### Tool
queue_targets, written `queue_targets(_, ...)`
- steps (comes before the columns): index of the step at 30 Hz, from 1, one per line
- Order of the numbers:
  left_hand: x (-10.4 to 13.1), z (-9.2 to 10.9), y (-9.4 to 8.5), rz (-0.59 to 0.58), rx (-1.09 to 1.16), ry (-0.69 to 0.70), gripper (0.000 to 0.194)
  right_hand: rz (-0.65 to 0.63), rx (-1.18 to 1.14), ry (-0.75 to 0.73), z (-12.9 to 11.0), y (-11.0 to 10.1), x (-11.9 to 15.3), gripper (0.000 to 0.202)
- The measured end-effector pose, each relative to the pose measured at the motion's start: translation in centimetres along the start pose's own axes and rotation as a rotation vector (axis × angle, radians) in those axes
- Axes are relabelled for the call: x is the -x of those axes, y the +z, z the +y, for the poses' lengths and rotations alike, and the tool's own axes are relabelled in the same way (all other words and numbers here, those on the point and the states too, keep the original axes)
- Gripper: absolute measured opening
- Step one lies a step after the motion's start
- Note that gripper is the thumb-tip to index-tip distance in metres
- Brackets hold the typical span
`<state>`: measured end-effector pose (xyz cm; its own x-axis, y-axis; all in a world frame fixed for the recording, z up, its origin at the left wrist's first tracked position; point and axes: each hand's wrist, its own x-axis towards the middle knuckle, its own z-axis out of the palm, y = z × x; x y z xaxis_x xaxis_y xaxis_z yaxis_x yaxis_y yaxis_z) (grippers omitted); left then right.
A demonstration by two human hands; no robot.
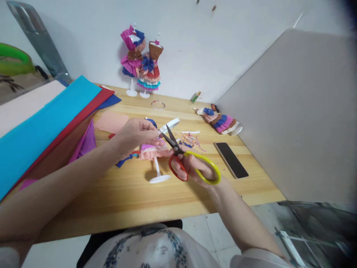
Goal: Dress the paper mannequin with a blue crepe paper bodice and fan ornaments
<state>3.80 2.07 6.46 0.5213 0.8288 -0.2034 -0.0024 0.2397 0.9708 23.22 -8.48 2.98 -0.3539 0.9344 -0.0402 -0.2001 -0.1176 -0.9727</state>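
Note:
My left hand (142,132) is closed in a pinch near the middle of the table. Whatever its fingertips hold is too small to make out. Right behind them a white roll of tape (173,124) shows edge-on. In my right hand (192,165) are scissors (175,148) with red and yellow handles, their black blades apart and the tips close to my left fingertips. Below my hands a small dress form (157,169) stands on a white base, wearing a ruffled pink and purple paper skirt (153,152); my left hand partly hides its upper part.
Coloured paper sheets (52,108) are stacked at left. Two dressed mini mannequins (147,67) stand against the wall, and a third (221,121) lies at right near a phone (231,160). Paper scraps (191,139) lie behind the scissors. A grey partition (292,111) bounds the right side.

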Motion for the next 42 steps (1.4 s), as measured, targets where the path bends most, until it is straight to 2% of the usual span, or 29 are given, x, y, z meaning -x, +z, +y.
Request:
queue_targets(9,-0.1,-0.1,0.0,0.000,0.006,0.019,0.015,0.039,-0.028,-0.058,0.2,0.5,-0.3,0.051)
queue_targets(15,0.0,-0.1,-0.1,0.003,-0.028,0.036,0.014,0.046,-0.123,0.007,0.5,0.5,-0.2,0.054)
queue_targets(27,0.0,0.0,0.0,0.037,-0.075,0.042,0.017,0.077,-0.198,0.001,1.2,0.6,-0.4,0.049)
queue_targets(35,0.0,0.1,0.1,0.052,-0.094,0.042,0.015,0.129,-0.103,-0.060,1.5,0.9,-0.4,0.045)
queue_targets(39,0.1,0.2,0.0,0.052,-0.068,0.057,0.014,0.145,0.082,-0.096,1.5,0.6,-0.3,0.043)
queue_targets(42,0.2,0.5,0.0,0.112,-0.104,0.053,0.013,0.162,0.244,-0.062,1.2,0.5,0.0,0.043)
